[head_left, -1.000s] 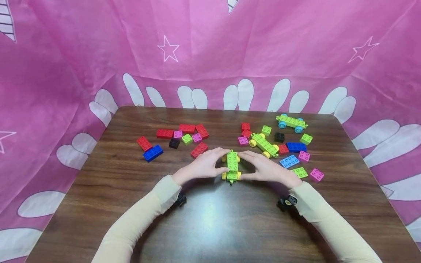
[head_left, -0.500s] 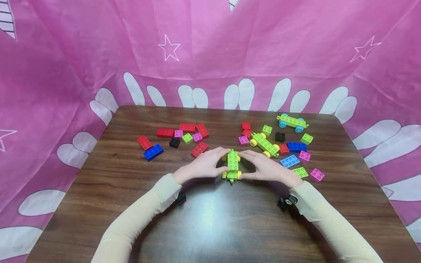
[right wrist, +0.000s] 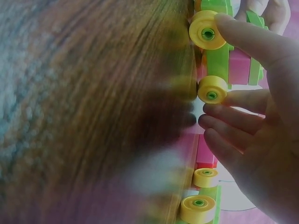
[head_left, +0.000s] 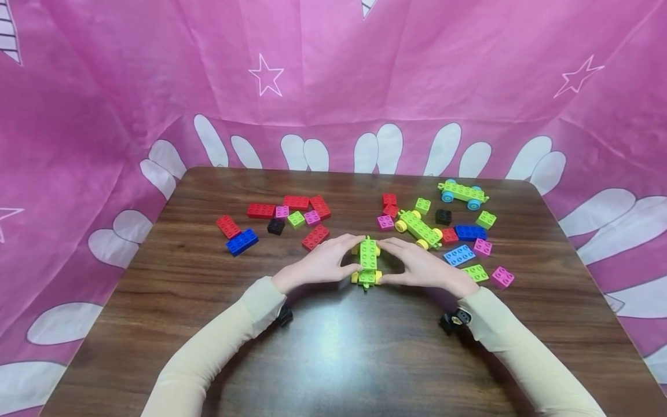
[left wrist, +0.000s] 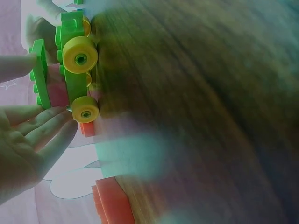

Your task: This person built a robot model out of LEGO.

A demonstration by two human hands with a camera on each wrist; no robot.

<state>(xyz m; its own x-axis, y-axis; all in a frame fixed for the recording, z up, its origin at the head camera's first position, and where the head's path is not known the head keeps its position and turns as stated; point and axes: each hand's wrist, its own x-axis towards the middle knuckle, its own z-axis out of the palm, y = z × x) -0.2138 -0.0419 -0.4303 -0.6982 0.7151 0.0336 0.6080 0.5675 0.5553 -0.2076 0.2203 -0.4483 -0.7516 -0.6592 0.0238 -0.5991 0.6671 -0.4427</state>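
A green toy car base (head_left: 367, 278) with yellow wheels stands on the table between both hands. Above it lies a green studded plate (head_left: 368, 250), and in the left wrist view a pink brick (left wrist: 57, 86) shows between plate and base. My left hand (head_left: 325, 259) spans the plate, thumb at one end and index finger at the other. With thumb and index finger, my right hand (head_left: 421, 267) grips the base by two yellow wheels, as the right wrist view shows; its other fingers (right wrist: 229, 140) stretch out beyond the front wheel.
Left of the hands lie loose bricks, among them a blue brick (head_left: 242, 242) and a red brick (head_left: 315, 237). To the right are a second yellow-wheeled base (head_left: 419, 229), a blue-wheeled base (head_left: 462, 193), a light blue brick (head_left: 458, 255) and several more bricks. A pink curtain (head_left: 333, 69) surrounds the table (head_left: 172, 289).
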